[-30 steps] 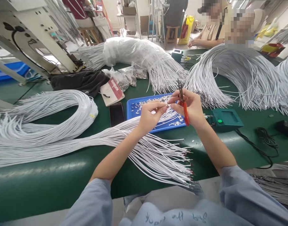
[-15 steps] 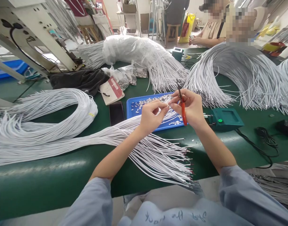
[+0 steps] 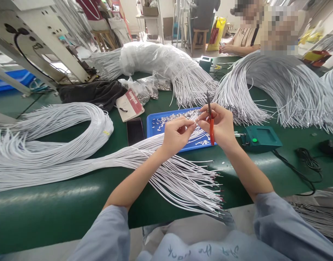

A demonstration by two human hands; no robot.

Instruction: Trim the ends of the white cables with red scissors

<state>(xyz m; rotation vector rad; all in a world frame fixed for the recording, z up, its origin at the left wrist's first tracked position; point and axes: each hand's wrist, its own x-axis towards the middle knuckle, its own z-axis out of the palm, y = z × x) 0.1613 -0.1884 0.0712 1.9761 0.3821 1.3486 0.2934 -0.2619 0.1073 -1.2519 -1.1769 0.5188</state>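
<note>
My left hand (image 3: 177,135) is closed in a pinch above the blue tray (image 3: 149,127), holding the end of a white cable that the fingers mostly hide. Scissors with orange handles (image 3: 212,132) are tucked in my right hand (image 3: 222,125), their dark blades pointing up and away. The thumb and forefinger of that hand also meet the left fingertips at the cable end; any small part between them is too tiny to make out. Below my hands, a bundle of white cables (image 3: 183,181) fans out to the right. Small metal pieces (image 3: 162,121) lie scattered in the tray.
Left of the tray are a phone (image 3: 135,131), a notebook (image 3: 130,103) and a coiled cable bundle (image 3: 97,127). Larger bundles (image 3: 283,83) arch behind. A green device (image 3: 261,137) with a black cord sits at right. Across the table a person (image 3: 245,40) works.
The scissors have turned slightly in my right hand and stand more upright. Both hands keep nearly the same place, fingertips still together.
</note>
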